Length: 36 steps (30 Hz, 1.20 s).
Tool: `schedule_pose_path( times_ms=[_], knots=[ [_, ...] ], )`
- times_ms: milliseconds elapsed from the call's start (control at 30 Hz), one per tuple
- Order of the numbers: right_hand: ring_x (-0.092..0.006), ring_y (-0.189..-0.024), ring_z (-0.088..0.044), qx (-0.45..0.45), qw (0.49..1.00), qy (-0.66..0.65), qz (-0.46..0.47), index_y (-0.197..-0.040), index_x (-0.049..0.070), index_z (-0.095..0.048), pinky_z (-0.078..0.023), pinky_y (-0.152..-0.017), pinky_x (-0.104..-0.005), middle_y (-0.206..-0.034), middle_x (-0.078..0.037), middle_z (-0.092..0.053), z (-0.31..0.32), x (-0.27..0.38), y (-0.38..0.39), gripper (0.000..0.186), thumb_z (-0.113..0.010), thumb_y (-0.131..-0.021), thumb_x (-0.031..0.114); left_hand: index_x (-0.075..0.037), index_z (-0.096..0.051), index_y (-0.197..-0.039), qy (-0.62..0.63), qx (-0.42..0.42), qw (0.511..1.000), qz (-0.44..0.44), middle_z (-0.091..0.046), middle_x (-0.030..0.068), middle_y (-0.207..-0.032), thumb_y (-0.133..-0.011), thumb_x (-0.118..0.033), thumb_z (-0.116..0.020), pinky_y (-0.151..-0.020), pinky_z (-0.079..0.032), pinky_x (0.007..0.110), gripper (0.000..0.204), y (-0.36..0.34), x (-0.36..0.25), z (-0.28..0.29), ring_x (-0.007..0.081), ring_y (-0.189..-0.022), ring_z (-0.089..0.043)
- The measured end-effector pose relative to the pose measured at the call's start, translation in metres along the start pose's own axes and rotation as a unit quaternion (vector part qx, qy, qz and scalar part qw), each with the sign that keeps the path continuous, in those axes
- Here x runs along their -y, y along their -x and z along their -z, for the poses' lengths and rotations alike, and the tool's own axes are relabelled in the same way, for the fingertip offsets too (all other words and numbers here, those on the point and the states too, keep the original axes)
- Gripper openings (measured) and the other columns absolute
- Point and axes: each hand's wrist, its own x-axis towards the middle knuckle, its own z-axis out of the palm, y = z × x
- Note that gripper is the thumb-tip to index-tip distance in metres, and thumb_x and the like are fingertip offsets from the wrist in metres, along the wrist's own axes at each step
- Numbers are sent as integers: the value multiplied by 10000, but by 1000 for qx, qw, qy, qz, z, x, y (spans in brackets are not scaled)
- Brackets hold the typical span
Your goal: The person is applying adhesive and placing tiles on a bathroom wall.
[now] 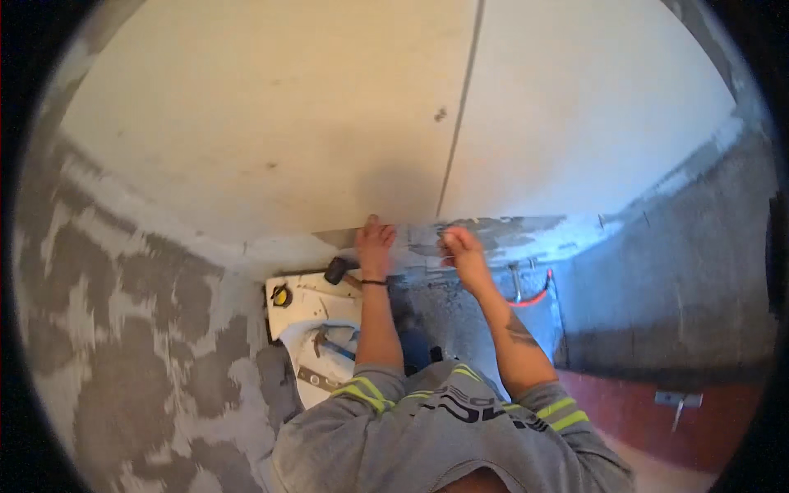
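Two large pale panels (pixel 271 123), parted by a dark straight seam, fill the upper view. My left hand (pixel 376 248) reaches up to their lower edge, with its fingers stretched out and the fingertips at or touching that edge. To its right, my right hand (pixel 464 251) is closed just below the panels, near the bottom of the seam. Whatever its curled fingers may hold is too small or hidden to name. A mallet (pixel 337 269) with a black head lies behind my left wrist.
At lower left a pale board (pixel 308 287) bears a yellow-and-black tape measure (pixel 282 296), a hammer (pixel 333 343) and a spirit level (pixel 316 378). Right of my right forearm are a metal fitting (pixel 515 281) and a red hose (pixel 530 301). Patchy grey wall (pixel 131 386) stands left, a red surface (pixel 633 419) lower right.
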Motion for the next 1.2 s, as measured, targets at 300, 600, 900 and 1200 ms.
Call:
schedule_pose_path(
  times_ms=[300, 600, 900, 1200],
  knots=[
    [-128, -673, -602, -81, 993, -39, -74, -938, -2, -628, -549, -606, -299, -785, -39, -625, -12, -35, -32, 155, -628, -924, 152, -58, -500, -1049, -103, -58, 991, 63, -631, 147, -950, -944, -240, -614, -769, -564, 399, 239, -14, 1, -18, 274, -890, -677],
    [-166, -738, -637, -81, 986, -127, -68, -975, -10, -611, -573, -704, -338, -838, -66, -633, -20, -33, -27, 158, -614, -931, 141, -23, -530, -963, -98, -63, 992, 48, -669, 156, -881, -949, -291, -611, -813, -559, 413, 279, -10, -5, -16, 305, -878, -688],
    [-117, -708, -594, -55, 987, -133, -77, -950, 53, -618, -512, -659, -283, -818, -10, -616, -26, -46, -43, 137, -645, -910, 182, -32, -556, -978, -72, -32, 996, 38, -671, 147, -912, -957, -263, -600, -813, -558, 422, 237, -11, -5, -12, 304, -885, -689],
    [-90, -642, -535, -122, 982, -77, -122, -868, 60, -644, -458, -594, -264, -725, 14, -584, -50, -45, -52, 150, -693, -862, 202, -43, -561, -987, -71, -22, 997, 36, -674, 145, -881, -946, -225, -615, -757, -583, 412, 194, -11, -6, -15, 314, -877, -694]
  ],
)
